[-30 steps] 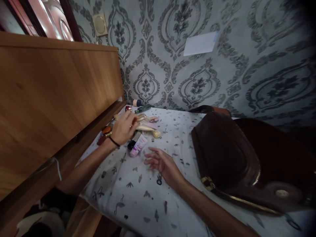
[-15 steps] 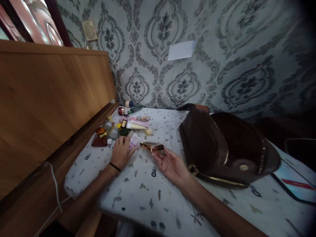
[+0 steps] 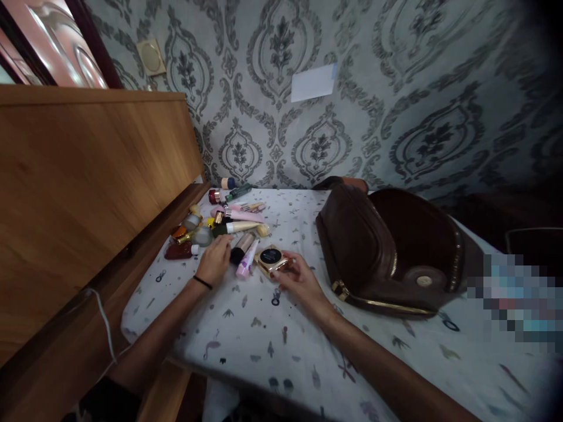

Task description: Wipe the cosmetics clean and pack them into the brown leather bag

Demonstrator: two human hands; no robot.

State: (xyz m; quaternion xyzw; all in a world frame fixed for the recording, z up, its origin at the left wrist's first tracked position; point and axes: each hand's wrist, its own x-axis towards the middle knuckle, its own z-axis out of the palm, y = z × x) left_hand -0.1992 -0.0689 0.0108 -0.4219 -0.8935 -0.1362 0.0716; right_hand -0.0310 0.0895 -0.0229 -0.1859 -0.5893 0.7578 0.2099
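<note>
My right hand (image 3: 301, 282) grips a square gold compact (image 3: 264, 268) by its right edge, thumb in front. The compact's round black top faces up, low over the sheet or resting on it; I cannot tell which. My left hand (image 3: 214, 261) is just left of a small bottle with a black cap (image 3: 238, 253), fingers loosely bent and holding nothing visible. A white and pink tube (image 3: 247, 259) lies between the bottle and the compact. Behind my left hand lie a makeup brush (image 3: 244, 225), a frosted jar (image 3: 202, 236) and a dark red bottle (image 3: 178, 251).
An open brown leather bag (image 3: 352, 240) with gold zips stands to the right on the patterned sheet (image 3: 303, 351). A wooden panel (image 3: 97, 152) borders the left side. The papered wall (image 3: 272, 135) rises behind. More cosmetics, including a blue-capped one (image 3: 227, 183), sit at the back left.
The compact has turned from edge-on to black top up. The pink tube, at my left fingers before, now lies turned beside the black-capped bottle, and my left hand is apart from it.
</note>
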